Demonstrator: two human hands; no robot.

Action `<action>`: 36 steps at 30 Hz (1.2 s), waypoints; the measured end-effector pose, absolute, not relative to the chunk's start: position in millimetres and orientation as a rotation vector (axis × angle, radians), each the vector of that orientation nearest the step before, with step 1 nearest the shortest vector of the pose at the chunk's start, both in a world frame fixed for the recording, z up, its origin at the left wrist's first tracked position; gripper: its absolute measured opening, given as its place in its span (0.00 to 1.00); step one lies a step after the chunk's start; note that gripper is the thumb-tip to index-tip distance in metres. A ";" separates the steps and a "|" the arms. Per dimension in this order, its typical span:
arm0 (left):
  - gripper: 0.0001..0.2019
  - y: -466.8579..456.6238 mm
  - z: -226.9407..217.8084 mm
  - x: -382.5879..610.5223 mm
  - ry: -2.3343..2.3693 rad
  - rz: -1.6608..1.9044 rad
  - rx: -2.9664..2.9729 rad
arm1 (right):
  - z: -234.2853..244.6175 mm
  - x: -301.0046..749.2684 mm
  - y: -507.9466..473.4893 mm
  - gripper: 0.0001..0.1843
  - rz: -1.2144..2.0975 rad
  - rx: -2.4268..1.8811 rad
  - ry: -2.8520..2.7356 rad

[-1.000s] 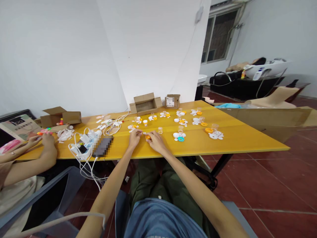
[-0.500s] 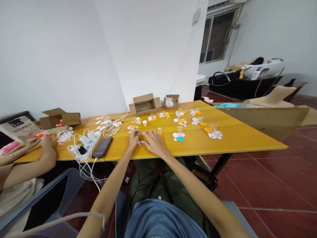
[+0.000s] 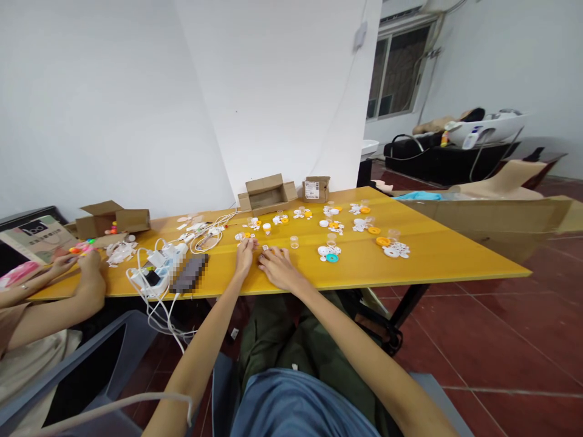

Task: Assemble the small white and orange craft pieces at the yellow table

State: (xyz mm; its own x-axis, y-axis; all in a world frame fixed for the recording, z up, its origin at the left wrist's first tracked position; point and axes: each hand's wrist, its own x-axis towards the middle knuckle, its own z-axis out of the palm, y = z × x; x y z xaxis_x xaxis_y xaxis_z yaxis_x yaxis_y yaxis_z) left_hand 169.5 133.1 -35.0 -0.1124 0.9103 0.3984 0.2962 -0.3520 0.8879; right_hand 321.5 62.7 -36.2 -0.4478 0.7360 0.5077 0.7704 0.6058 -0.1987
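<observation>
My left hand (image 3: pixel 246 255) is closed over the yellow table, its fingers curled together; whatever they hold is too small to make out. Just right of it, my right hand (image 3: pixel 279 267) lies low on the tabletop with its fingers drawn in and pressed down, hiding what is under them. A small white piece with dark marks (image 3: pixel 265 247) lies just beyond my right fingers. Past my hands stands a white cap-shaped part (image 3: pixel 266 227). A clear plastic cup (image 3: pixel 294 242) stands to the right of my right hand.
Several piles of white discs, clear cups and orange lids (image 3: pixel 373 230) spread across the table (image 3: pixel 437 261); one lid is teal (image 3: pixel 332 258). Cardboard boxes (image 3: pixel 268 193) stand at the back. Left are a power strip (image 3: pixel 159 267), cables and another person's hands (image 3: pixel 88 261).
My right hand has drawn in its spread fingers and lowered onto the table, covering a small white piece seen before between my hands. My left hand stays nearly in place.
</observation>
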 end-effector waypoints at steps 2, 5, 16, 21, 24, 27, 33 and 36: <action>0.09 132.2 -35.1 171.4 1.316 1.459 1.730 | -35.8 322.4 64.9 0.13 -0.091 -1.188 -2.232; 0.05 129.6 -33.3 173.4 1.280 1.415 1.863 | -32.8 330.2 71.1 0.18 -0.112 -1.232 -2.101; 0.06 129.2 -32.9 175.8 1.292 1.189 2.144 | -30.6 387.6 110.3 0.13 -0.063 -1.520 -1.881; 0.07 130.6 -35.0 175.3 1.304 1.157 2.182 | -35.9 392.4 118.6 0.13 -0.068 -1.594 -1.861; 0.05 131.7 -36.5 174.9 1.299 1.168 2.185 | -34.8 392.4 118.1 0.15 -0.098 -1.624 -1.824; 0.04 133.1 -38.0 174.4 1.296 1.193 2.188 | -30.4 389.1 114.3 0.17 -0.135 -1.670 -1.836; 0.03 133.4 -39.0 174.9 1.309 1.246 2.160 | -28.1 381.2 114.0 0.16 -0.227 -1.539 -1.984; 0.04 133.1 -38.7 175.2 1.296 1.271 2.141 | -31.5 381.2 118.4 0.14 -0.175 -1.543 -1.998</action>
